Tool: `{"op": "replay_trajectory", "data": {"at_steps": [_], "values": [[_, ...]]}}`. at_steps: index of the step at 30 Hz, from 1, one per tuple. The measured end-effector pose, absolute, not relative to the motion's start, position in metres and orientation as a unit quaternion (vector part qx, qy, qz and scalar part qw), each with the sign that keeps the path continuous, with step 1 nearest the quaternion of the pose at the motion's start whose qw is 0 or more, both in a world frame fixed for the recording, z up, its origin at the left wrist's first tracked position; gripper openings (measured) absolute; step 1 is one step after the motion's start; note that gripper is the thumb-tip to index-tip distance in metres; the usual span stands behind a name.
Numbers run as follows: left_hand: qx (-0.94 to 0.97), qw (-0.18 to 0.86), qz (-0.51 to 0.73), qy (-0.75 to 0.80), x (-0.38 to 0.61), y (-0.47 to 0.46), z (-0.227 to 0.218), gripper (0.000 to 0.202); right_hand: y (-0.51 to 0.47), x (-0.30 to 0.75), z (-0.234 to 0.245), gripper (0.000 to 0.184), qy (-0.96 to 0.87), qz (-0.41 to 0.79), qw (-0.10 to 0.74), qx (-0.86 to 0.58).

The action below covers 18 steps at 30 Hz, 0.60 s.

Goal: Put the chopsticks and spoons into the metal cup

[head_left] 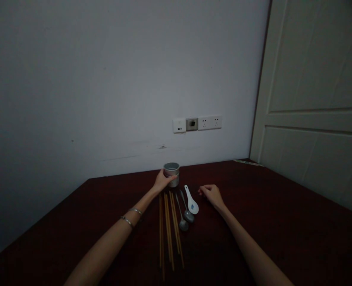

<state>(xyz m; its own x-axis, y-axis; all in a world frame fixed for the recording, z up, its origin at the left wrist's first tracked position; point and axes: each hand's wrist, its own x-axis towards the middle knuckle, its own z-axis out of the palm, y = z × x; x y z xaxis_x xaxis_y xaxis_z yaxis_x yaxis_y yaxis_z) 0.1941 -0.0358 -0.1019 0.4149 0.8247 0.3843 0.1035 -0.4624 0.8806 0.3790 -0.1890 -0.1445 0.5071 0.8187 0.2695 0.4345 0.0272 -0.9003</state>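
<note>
A grey metal cup (172,173), round and open at the top, stands upright near the back edge of the table. My left hand (163,181) is wrapped around its left side, the thumb across its front. Several wooden chopsticks (168,226) lie side by side below that wrist, pointing toward me. To their right are two metal spoons (183,225) (189,216) and a white soup spoon (193,205) with a blue mark in its bowl. Just right of the white spoon, my right hand (212,194) rests on the table with curled fingers, holding nothing visible.
The dark red table (128,186) meets a pale wall (119,99) at the back. Sockets and switch plates (197,124) are set in the wall above it. A panelled white door (312,151) borders the right side. A thin printed strip (249,162) lies at the far right edge.
</note>
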Motion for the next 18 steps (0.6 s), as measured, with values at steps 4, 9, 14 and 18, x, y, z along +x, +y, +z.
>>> {"op": "replay_trajectory", "data": {"at_steps": [4, 9, 14, 18], "values": [[0.734, 0.409, 0.438, 0.32, 0.198, -0.032, -0.109, 0.057, -0.189, 0.379, -0.144, 0.03, -0.463, 0.177, 0.543, -0.678], [0.728, 0.414, 0.439, 0.325, 0.2, -0.029, -0.117, 0.059, -0.189, 0.378, -0.143, 0.029, -0.461, 0.177, 0.544, -0.679], [0.726, 0.416, 0.438, 0.329, 0.2, -0.027, -0.122, 0.059, -0.189, 0.378, -0.143, 0.028, -0.457, 0.176, 0.542, -0.683], [0.718, 0.425, 0.441, 0.331, 0.2, -0.025, -0.124, 0.06, -0.189, 0.379, -0.144, 0.029, -0.458, 0.17, 0.537, -0.688]]}}
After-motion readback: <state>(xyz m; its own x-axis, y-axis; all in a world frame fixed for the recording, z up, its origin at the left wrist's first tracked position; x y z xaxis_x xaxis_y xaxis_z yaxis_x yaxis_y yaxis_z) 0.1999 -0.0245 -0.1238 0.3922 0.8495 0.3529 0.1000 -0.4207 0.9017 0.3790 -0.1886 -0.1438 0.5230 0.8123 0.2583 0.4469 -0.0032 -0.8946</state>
